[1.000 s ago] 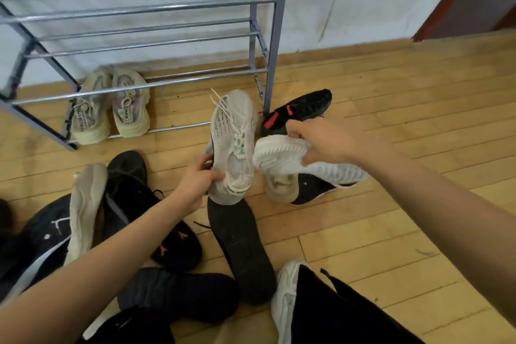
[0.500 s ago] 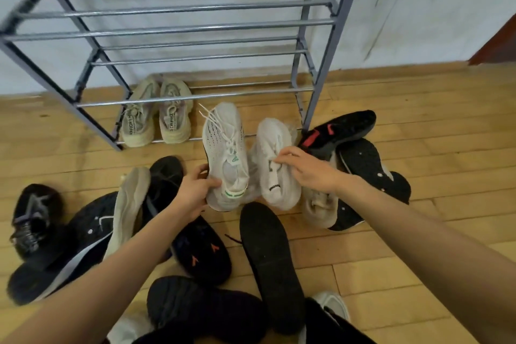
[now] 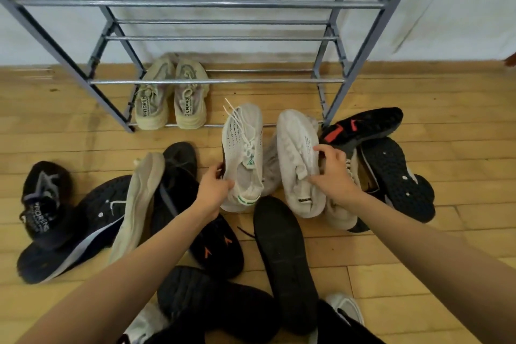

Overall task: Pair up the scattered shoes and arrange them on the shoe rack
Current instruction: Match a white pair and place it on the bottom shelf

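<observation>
Gripping item, left hand (image 3: pixel 213 188): fingers and thumb curled round the near left edge of a white knit lace-up sneaker with a green triangle on its tongue (image 3: pixel 243 156), toe pointing far.

Right hand (image 3: pixel 335 176): thumb and fingers clamped on the right side of a white knit sneaker with a black heel label (image 3: pixel 300 159), tilted onto its side, toe far. The two sneakers lie side by side, a narrow gap between, just near of the right half of a grey metal-tube shoe rack (image 3: pixel 217 81).

Rack, lowest tier, left: pair of beige knit sneakers (image 3: pixel 170 100), side by side, heels near.

Wooden plank floor (image 3: pixel 446 109), right of the held sneakers: black shoe with red sole marks (image 3: pixel 363 126), lying over a black shoe with a white-dotted sole (image 3: pixel 396 176).

Near centre: long black upturned sole (image 3: pixel 282 257).

Left: beige shoe on its side (image 3: pixel 136 204), leaning on a black shoe with orange arrows (image 3: pixel 212 243); far left, black shoe with pale lettering (image 3: pixel 42 204), resting on other dark shoes.
</observation>
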Demonstrator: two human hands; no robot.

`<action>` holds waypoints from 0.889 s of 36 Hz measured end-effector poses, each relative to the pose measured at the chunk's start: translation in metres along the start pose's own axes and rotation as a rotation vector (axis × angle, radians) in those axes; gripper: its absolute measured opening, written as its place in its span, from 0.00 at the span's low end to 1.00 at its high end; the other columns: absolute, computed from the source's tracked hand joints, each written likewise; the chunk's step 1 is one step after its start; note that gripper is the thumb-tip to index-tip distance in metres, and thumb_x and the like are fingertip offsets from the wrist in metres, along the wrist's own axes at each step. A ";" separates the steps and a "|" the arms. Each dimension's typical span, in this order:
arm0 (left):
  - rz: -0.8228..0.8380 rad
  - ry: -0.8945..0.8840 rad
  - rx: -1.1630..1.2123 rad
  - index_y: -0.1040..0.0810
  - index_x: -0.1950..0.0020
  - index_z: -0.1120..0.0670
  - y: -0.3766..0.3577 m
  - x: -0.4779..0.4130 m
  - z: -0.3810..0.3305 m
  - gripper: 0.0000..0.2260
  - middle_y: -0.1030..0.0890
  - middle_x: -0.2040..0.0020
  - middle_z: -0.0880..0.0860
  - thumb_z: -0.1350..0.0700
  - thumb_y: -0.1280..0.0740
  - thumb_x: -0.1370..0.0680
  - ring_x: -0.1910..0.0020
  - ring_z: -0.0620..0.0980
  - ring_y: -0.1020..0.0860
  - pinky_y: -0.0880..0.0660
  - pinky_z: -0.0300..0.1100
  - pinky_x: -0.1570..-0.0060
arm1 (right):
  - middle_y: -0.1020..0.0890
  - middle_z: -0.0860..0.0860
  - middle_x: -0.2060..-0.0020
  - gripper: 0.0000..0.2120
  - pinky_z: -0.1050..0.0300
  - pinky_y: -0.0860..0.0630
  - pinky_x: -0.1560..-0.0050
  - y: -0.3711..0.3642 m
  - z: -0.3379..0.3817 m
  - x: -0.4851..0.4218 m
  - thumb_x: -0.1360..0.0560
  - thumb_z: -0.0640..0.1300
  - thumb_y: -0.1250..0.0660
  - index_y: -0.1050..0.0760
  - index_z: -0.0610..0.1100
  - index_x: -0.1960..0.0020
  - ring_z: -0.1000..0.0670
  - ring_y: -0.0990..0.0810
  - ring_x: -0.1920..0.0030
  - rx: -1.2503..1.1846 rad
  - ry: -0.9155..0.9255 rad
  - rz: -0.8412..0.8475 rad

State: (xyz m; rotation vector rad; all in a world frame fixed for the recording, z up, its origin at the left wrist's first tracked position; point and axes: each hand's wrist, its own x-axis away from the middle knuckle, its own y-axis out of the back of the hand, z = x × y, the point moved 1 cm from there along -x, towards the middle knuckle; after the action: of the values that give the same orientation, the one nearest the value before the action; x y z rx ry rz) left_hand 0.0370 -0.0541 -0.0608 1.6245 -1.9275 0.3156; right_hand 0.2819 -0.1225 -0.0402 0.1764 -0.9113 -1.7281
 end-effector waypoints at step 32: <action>0.284 -0.285 -1.364 0.31 0.35 0.60 -0.067 -0.039 -0.034 0.28 0.23 0.40 0.57 0.42 0.34 0.26 0.39 0.57 0.27 0.31 0.49 0.37 | 0.25 0.46 0.44 0.18 0.60 0.27 0.57 0.021 -0.027 -0.003 0.24 0.40 0.36 0.35 0.46 0.36 0.49 0.25 0.49 -0.171 -0.162 -0.179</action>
State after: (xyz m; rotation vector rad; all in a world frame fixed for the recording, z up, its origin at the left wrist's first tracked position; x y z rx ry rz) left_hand 0.1137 -0.0195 -0.0683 0.4811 -1.7967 -0.9812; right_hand 0.3135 -0.1343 -0.0467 0.0048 -0.8798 -2.0000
